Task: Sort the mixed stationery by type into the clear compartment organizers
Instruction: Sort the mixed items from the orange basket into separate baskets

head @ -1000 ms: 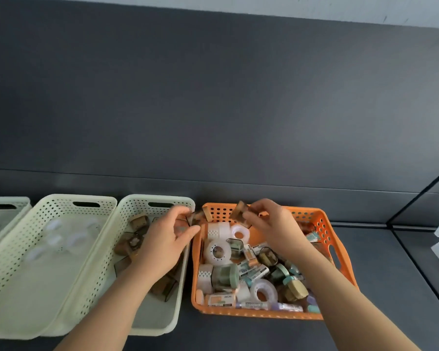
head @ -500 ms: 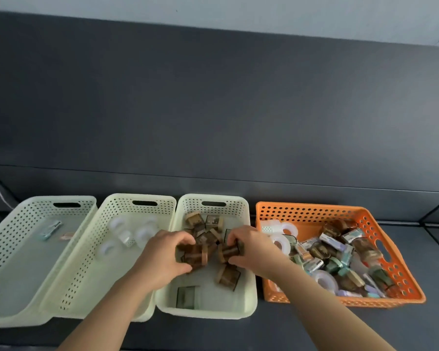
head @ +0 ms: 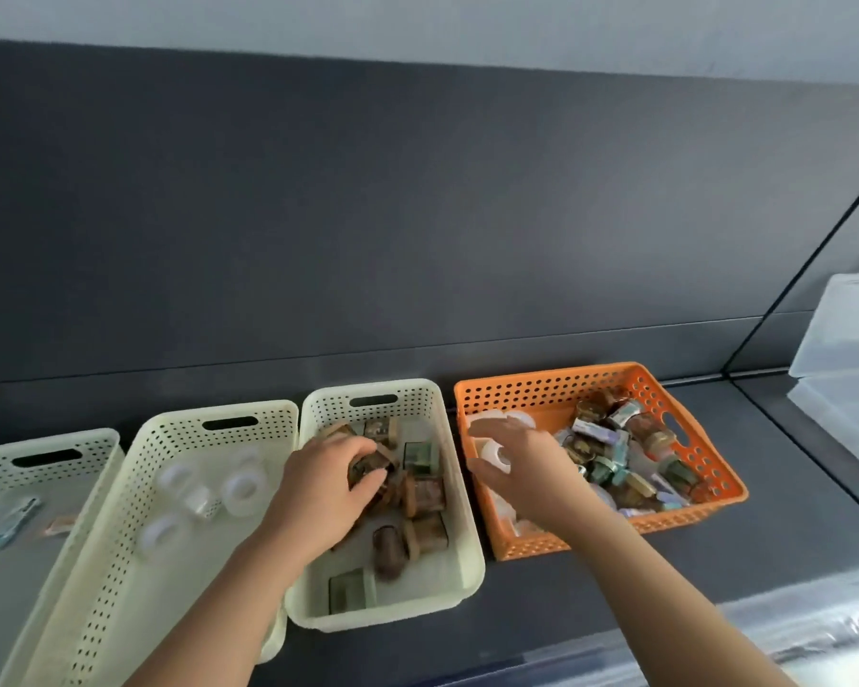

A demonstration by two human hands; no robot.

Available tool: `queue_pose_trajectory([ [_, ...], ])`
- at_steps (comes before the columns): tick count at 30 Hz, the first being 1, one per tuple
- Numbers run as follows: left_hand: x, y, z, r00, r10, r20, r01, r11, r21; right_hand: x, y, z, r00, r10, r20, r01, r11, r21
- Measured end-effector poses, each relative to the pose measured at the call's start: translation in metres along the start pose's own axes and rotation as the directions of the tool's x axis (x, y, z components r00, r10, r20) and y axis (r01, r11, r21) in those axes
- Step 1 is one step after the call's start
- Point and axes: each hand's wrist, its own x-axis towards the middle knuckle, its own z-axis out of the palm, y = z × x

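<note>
Gripping brown tape roll [head: 368,471]: left hand [head: 326,485] | right hand [head: 521,468] spread, empty | over perforated orange basket [head: 541,396]

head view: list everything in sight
cream baskets: three, cream, side by side at left
orange basket: one, orange, right end of the row
clear tape rolls: about five, clear, middle cream basket
brown rolls: several, brown patterned, right cream basket
mixed stationery: many, mixed colours, orange basket
small items: two, bluish and orange, left cream basket
translucent bins: stacked, whitish, far right
left hand: grips a brown roll, right cream basket
right hand: open, over the orange basket
</note>
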Motion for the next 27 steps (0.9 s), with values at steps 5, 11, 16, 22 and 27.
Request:
queue_pose_trajectory([
  [5,0.024,0.058,0.019,0.990,0.142,-0.019,-0.142,0.989,-0.051,-0.024,0.050,-0.043,0.987,0.134,-0.090,-0.137,0.990,-0.026],
  [11,0.061,0.128,0.061,0.970,0.226,0.094,-0.214,0.969,-0.126,-0.045,0.131,-0.088,0.951,0.290,-0.112,-0.297,0.953,-0.059],
  [16,0.089,0.175,0.101,0.954,0.198,0.224,-0.179,0.978,-0.106,-0.040,0.179,-0.108,0.970,0.239,-0.043,-0.243,0.962,-0.128],
  [22,0.109,0.200,0.132,0.935,0.074,0.346,-0.062,0.997,-0.047,-0.010,0.210,-0.110,0.994,0.042,0.098,-0.017,0.969,-0.246],
  [27,0.109,0.198,0.139,0.940,-0.009,0.341,-0.002,1.000,0.031,0.009,0.231,-0.103,0.980,-0.061,0.192,0.107,0.965,-0.239],
])
